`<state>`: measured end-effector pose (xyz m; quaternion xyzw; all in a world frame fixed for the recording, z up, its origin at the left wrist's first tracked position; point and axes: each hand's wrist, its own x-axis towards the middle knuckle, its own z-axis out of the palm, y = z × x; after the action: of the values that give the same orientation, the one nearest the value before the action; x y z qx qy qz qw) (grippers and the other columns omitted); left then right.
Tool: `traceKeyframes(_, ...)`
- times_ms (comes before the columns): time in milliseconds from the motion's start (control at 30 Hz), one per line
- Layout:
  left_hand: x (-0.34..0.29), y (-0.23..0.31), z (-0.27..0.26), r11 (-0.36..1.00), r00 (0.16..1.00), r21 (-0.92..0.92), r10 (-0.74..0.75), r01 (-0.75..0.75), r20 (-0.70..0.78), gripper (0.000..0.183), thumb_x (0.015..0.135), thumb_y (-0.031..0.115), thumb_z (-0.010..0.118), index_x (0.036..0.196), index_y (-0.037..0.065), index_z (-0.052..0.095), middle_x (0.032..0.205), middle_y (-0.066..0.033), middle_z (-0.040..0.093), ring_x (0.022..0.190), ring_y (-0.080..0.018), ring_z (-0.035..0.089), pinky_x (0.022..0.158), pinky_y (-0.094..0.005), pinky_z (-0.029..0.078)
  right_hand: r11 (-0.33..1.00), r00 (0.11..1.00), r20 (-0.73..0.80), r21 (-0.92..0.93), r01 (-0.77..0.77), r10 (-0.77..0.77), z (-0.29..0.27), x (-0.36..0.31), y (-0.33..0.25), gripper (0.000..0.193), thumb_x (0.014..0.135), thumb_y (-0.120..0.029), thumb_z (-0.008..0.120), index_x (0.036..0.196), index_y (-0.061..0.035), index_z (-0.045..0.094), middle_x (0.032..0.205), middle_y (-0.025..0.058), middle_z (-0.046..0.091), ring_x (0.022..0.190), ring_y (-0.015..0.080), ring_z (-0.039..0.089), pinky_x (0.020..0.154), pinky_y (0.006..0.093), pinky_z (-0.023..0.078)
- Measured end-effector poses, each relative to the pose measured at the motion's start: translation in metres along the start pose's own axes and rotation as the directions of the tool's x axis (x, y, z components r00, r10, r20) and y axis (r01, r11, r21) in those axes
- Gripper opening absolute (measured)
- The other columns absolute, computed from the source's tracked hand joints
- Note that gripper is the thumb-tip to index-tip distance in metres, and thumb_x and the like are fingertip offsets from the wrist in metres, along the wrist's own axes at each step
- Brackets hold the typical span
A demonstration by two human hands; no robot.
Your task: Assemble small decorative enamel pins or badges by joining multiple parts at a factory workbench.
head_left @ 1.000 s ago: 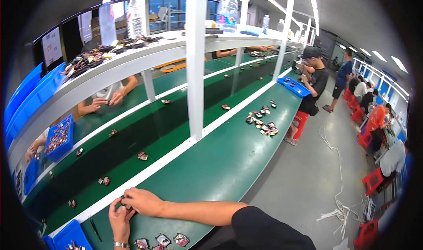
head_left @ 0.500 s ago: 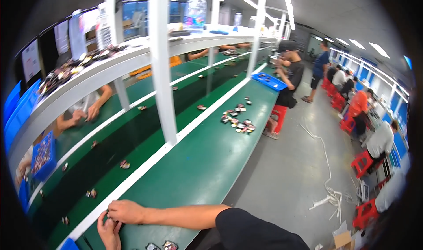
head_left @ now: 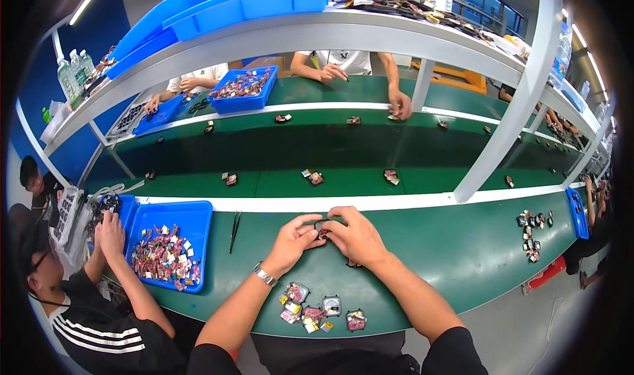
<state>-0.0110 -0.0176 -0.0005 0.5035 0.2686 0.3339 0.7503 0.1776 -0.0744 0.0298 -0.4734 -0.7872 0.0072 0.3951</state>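
The person's left hand point(head_left: 292, 241) and right hand point(head_left: 358, 236) close narrowly around a small, dark-framed part point(head_left: 321, 229) over the smooth green bench point(head_left: 422, 256). Beyond, a white shelf frame point(head_left: 370, 29) curves across. Leftward, a shallow rectangular blue plastic tray point(head_left: 177, 214) holds heaped pink, white and yellow pieces point(head_left: 162, 257).

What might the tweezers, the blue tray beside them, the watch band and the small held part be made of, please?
Tweezers: probably dark metal, from the thin prongs; plastic is possible.
Blue tray: likely moulded plastic, slightly glossy, from its even colour and rounded corners.
Watch band: apparently polished metal, given its silver shine.
Small held part: perhaps plastic, from its dark rim; mostly covered.
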Motion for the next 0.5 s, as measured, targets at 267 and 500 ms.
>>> traceKeyframes(267,0.0019,0.0009,0.0033,0.999,0.998,0.049,-0.013,0.009,0.064,0.032,0.097,0.000,0.048,0.130,-0.001,0.049,0.116,-0.0136,0.063,0.106,-0.0172,0.062,0.092,-0.0301,0.054,0.997,0.995,0.100,0.075,-0.010,0.003,-0.0037,-0.0028,0.0084,0.023,0.072,-0.004,0.074,0.087,-0.0074,0.057,0.108,0.0077,0.055,0.102,0.0287,0.056,0.085,0.0401,0.049)
traceKeyframes(500,0.0008,0.0006,0.0030,0.998,0.998,0.064,-0.031,0.028,0.048,0.032,0.097,0.000,0.049,0.129,-0.001,0.049,0.118,-0.0126,0.063,0.106,-0.0177,0.063,0.093,-0.0317,0.054,0.990,0.989,0.123,0.111,-0.093,0.079,-0.0017,-0.0016,0.0033,0.021,0.073,-0.004,0.074,0.087,-0.0080,0.059,0.111,0.0076,0.055,0.107,0.0285,0.054,0.088,0.0395,0.048)
